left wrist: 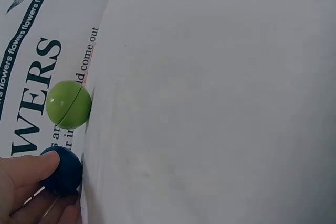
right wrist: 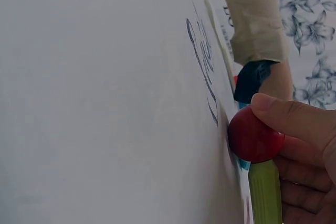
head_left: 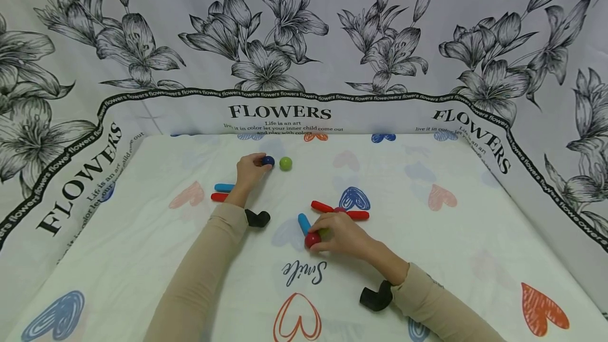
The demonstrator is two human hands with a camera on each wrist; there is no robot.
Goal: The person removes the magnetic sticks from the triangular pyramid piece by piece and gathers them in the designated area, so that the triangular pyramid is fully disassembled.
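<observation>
At the table's far side my left hand (head_left: 250, 171) pinches a dark blue ball (left wrist: 67, 171) with thumb and fingers. A light green ball (head_left: 285, 163) lies just right of it, apart from the hand. Nearer, my right hand (head_left: 345, 235) holds a red ball (right wrist: 254, 136), thumb on top. Against that ball, under the fingers, is a ridged green stick (right wrist: 265, 191); whether the two are joined, I cannot tell. A blue stick (head_left: 304, 224) lies beside the right fingertips. Behind the knuckles are a red stick (head_left: 322, 206), another red stick (head_left: 358, 215) and a partly hidden pinkish-red ball (head_left: 339, 209).
Left of my left wrist lie a blue stick (head_left: 224, 187) and a red stick (head_left: 219, 197), both partly covered by the arm. Black wrist mounts (head_left: 258, 219) stick out from both sleeves. A heart-printed white cloth (head_left: 404, 257) covers the table, with flower-printed curtains (head_left: 285, 67) around it.
</observation>
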